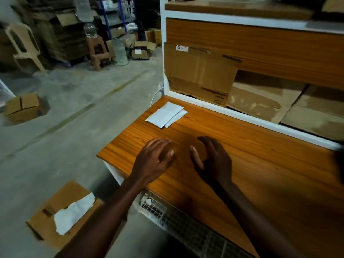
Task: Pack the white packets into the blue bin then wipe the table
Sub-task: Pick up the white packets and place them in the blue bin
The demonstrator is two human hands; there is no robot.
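Two white packets [166, 114] lie stacked near the far left corner of the wooden table [260, 164]. My left hand [154, 162] hovers over the table's near left part, fingers spread, holding nothing. Beside it my right hand [212, 162] is also open, fingers curled slightly, with nothing in it. Both hands are well short of the packets. No blue bin is in view.
A shelf unit with flattened cardboard [201, 75] stands behind the table. On the floor to the left sit a cardboard box with white paper [63, 213] and another box [24, 107]. A wire mesh rack [186, 228] shows under the table edge. Chairs and stools stand far back.
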